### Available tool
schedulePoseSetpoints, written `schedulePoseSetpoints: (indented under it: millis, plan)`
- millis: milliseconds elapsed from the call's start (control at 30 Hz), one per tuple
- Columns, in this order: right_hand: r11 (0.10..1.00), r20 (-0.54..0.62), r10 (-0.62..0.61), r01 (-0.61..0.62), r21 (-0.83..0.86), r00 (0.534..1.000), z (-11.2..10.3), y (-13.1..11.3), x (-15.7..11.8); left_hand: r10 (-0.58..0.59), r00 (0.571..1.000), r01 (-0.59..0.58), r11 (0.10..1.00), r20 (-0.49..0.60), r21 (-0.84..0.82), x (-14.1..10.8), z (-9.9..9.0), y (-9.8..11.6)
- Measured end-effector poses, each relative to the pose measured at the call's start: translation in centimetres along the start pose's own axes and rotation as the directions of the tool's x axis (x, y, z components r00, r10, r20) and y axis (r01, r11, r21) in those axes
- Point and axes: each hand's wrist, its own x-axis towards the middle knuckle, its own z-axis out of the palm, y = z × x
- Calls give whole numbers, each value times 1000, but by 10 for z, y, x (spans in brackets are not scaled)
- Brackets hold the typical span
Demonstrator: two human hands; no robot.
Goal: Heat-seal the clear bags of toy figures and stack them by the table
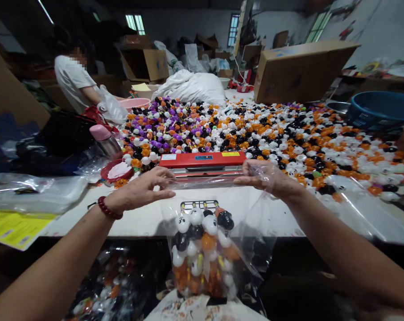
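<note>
A clear plastic bag [252, 243] hangs over the table's front edge, its mouth stretched flat between my two hands. Inside it are several small toys [202, 249] with white, black and orange round pieces, and a black rack-like piece at the top. My left hand [138, 189], with a dark red bead bracelet on the wrist, grips the bag's upper left corner by the fingertips. Thumb and fingers of my right hand [269, 178] pinch its upper right corner. Just beyond the bag's mouth lies a red heat sealer [202, 159] with a long metal bar.
A large heap of round toys [272, 129] covers the table behind the sealer. On the left are a pink-lidded bottle [105, 139], a small red bowl [111, 174] and flat plastic bags [38, 189]. A blue tub [382, 111] and a cardboard box [298, 73] stand right. A person [73, 80] sits far left.
</note>
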Motion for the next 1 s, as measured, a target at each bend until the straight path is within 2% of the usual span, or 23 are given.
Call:
schedulePoseSetpoints:
  millis: [67, 133, 167, 200, 233, 300, 367, 400, 433, 500, 567, 667, 733, 800, 900, 1000]
  plan:
    - [994, -81, 42, -33, 107, 996, 1, 7, -1, -39, 978, -3, 980, -206, -198, 3, 7, -4]
    - [968, -143, 64, -27, 248, 988, 6, 17, -2, -182, 886, -68, 858, -426, -509, 3, 23, -8]
    - [950, -162, 60, -7, 312, 985, 9, 22, -2, -301, 830, -93, 754, -469, -650, 2, 34, -10]
    - [930, -168, 54, 12, 367, 984, 12, 27, -2, -418, 793, -89, 640, -443, -763, 1, 46, -11]
    - [909, -167, 48, 26, 415, 985, 16, 32, -2, -500, 786, -49, 536, -364, -843, 0, 58, -12]
    - [869, -164, 52, 36, 494, 985, 21, 38, -1, -529, 836, 99, 409, -147, -907, 0, 78, -11]
    - [841, -207, 75, 50, 539, 975, 24, 42, 0, -480, 877, 214, 400, -5, -891, 2, 93, -8]
    - [832, -242, 95, 56, 552, 966, 25, 43, 0, -485, 874, 229, 408, 3, -884, 5, 98, -7]
    - [824, -278, 124, 57, 564, 953, 26, 44, -1, -519, 854, 219, 414, -32, -883, 9, 101, -6]
    - [810, -302, 208, 9, 586, 930, 27, 49, -5, -602, 783, 143, 417, -154, -898, 18, 106, -6]
    - [800, -221, 293, -112, 589, 930, 31, 56, -11, -640, 733, 61, 400, -231, -915, 27, 109, -7]
    - [802, -18, 366, -305, 514, 931, 43, 67, -22, -657, 724, 39, 341, -208, -939, 37, 113, -10]
    - [814, 25, 349, -316, 488, 937, 52, 74, -25, -671, 719, 45, 302, -179, -952, 42, 115, -13]
    - [799, -9, 342, -286, 529, 940, 58, 80, -23, -686, 707, 40, 284, -174, -958, 48, 117, -18]
    - [690, -83, 430, -268, 673, 899, 63, 91, -11, -721, 676, 60, 260, -153, -964, 59, 120, -28]
    - [541, -74, 481, -230, 809, 873, 66, 104, 5, -736, 654, 61, 284, -177, -957, 71, 122, -42]
